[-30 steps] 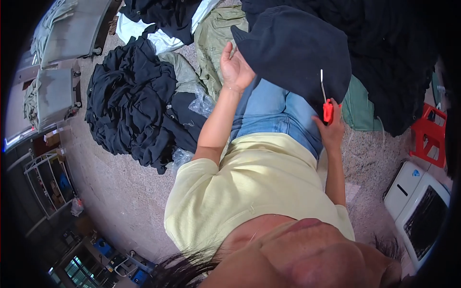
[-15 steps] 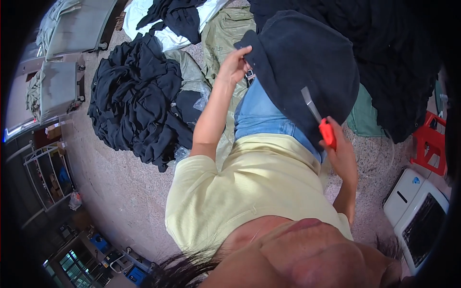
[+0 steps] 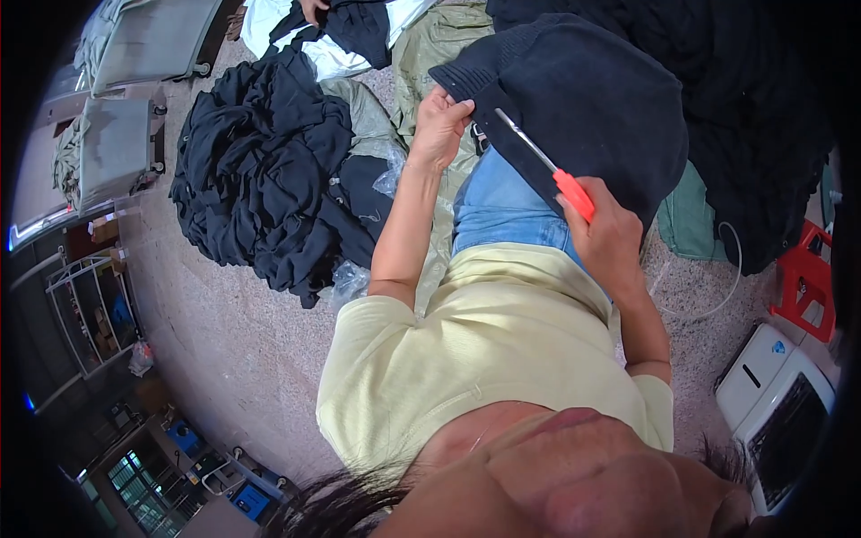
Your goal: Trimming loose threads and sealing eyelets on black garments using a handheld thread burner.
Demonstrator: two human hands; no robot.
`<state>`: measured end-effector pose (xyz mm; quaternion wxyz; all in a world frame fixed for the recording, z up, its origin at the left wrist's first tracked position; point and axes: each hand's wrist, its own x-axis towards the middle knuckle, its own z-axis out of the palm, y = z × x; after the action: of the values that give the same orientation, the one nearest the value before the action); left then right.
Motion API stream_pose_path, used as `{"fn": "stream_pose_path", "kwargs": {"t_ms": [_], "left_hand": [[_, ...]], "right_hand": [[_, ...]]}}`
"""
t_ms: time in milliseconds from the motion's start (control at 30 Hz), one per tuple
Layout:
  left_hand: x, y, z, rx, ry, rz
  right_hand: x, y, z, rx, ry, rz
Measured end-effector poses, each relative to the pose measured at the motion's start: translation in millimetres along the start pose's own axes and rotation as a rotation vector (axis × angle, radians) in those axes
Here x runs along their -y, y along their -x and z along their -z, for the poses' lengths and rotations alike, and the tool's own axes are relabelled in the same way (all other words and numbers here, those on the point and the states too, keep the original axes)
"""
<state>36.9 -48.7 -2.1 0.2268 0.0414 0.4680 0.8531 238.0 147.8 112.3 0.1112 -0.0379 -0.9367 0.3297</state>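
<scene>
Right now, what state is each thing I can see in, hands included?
Left hand: closed on the dark knit garment
Right hand: closed around the red-handled tool
Red-handled tool: held, metal end over the garment
Dark knit garment: draped over the blue jeans
Dark fabric heap: crumpled, piled up
Clear plastic: crumpled
Olive sheet: wrinkled, spread out

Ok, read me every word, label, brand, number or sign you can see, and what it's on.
No text is legible here.
Small blue sticker on the white boxy appliance: too small to read.
Red-handled metal tool, black ribbed-edge garment: no lettering visible.
</scene>
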Motion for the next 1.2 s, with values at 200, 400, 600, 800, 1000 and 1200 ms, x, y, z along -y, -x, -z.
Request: {"fn": "stream_pose_path", "kwargs": {"t_ms": [200, 400, 600, 800, 1000, 1200], "left_hand": [[4, 1, -1, 0.043, -0.103, 0.001], [31, 1, 20, -0.052, 0.326, 0.326], [36, 13, 5, 0.041, 0.390, 0.260], [29, 17, -11, -0.055, 0.517, 0.333], [54, 70, -63, 0.166, 0.104, 0.501], [44, 57, -59, 0.195, 0.337, 0.510]], "right_hand": [[3, -7, -5, 0.058, 0.016, -0.048], [-5, 13, 11, -0.002, -0.015, -0.121], [-12, 31, 11, 0.170, 0.066, -0.184], [-15, 31, 13, 0.021, 0.008, -0.201], [-25, 60, 47, 0.032, -0.073, -0.345], [-30, 79, 54, 0.077, 0.048, -0.316]]}}
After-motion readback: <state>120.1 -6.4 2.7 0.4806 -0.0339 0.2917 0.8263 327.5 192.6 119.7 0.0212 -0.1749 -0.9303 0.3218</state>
